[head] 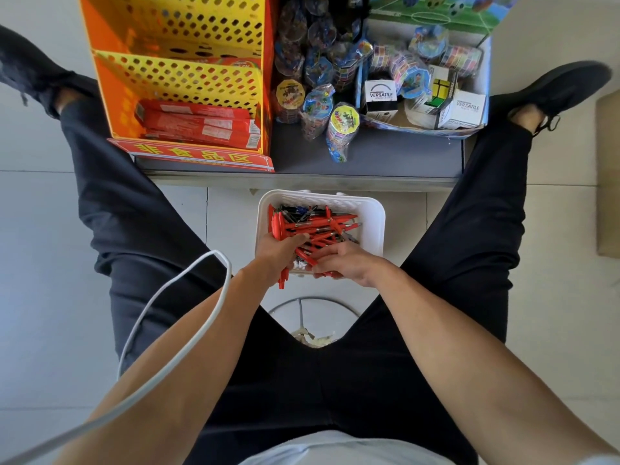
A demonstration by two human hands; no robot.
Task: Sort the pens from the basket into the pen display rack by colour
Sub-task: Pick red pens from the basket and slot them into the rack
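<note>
Left hand [280, 251] grips a bundle of red pens [295, 227] at 7 o'clock on the basket [378, 229] rim. Right hand [347, 263], at 5 o'clock, pinches more red pens; floor [228, 223] lies open on either side.

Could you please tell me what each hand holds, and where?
The left hand grips a bunch of red pens around their middles; the right hand pinches another red pen, where exactly is hidden.

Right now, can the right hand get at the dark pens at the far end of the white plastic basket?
Probably yes: the dark pens lie uncovered, though the right hand grips red pens at the basket's near rim.
</note>
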